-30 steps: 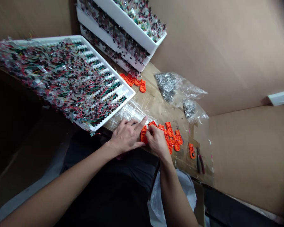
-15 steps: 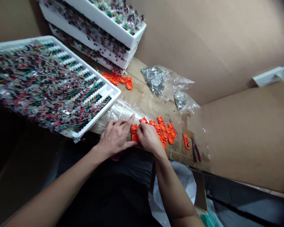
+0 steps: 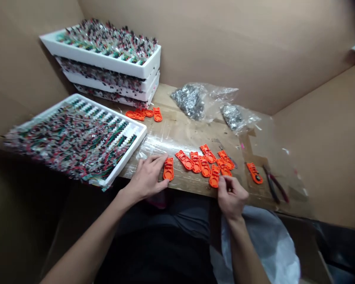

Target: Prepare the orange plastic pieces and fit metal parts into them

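Note:
My left hand [image 3: 149, 173] rests at the table's front edge, thumb and index finger around an orange plastic housing piece [image 3: 168, 169] that lies flat, its round recess toward me. To the right, my right hand [image 3: 232, 194] is closed in a pinch beside another orange piece [image 3: 214, 176]. Its fingertips meet that piece's right edge; whatever they pinch is hidden. Several more orange pieces [image 3: 195, 162] lie loosely grouped between and beyond my hands. Farther right is an orange piece with a dark round part in it [image 3: 255, 173].
Dark-red-handled pliers [image 3: 275, 184] lie at the right. Clear bags of small metal parts [image 3: 189, 100] sit at the back. A white foam tray [image 3: 140, 138] of wired components is at left, with stacked trays [image 3: 152, 65] behind. More orange pieces [image 3: 157, 114] lie near the stack. Cardboard walls enclose the table.
My right hand has moved right, from the piece at my left hand to the loose group. My left hand stays at its piece. The camera view has shifted.

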The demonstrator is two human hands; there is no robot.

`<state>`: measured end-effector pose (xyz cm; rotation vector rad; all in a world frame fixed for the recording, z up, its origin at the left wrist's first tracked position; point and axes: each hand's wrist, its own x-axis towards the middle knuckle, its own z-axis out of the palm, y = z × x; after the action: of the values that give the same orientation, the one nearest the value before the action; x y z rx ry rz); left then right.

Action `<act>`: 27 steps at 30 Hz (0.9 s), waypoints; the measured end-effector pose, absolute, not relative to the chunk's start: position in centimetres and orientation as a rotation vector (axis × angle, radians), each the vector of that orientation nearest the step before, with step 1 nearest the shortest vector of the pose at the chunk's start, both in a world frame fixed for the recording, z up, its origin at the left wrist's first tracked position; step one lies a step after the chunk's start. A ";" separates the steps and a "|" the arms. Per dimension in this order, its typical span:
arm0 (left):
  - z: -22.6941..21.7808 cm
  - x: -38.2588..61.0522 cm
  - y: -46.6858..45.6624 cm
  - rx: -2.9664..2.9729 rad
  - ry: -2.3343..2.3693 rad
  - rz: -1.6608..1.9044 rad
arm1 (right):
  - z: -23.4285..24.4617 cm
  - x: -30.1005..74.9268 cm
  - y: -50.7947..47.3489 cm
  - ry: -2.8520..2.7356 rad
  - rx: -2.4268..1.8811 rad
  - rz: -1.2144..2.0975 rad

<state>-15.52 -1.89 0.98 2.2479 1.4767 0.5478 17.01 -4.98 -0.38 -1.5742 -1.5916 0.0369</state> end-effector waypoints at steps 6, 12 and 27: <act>2.7 -14.8 -0.6 2.064 1.457 0.646 | -1.5 15.9 -5.6 -1.573 -1.492 0.104; 2.6 -12.6 0.8 2.061 1.535 0.655 | -1.3 12.1 -6.2 -1.744 -1.235 0.204; 2.8 -11.4 2.2 1.965 1.660 0.639 | -1.2 13.8 -5.5 -1.683 -1.076 0.306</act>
<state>-11.41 2.21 2.81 1.9652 1.6598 0.6388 13.80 -5.46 -1.21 -1.0756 -1.6826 0.3064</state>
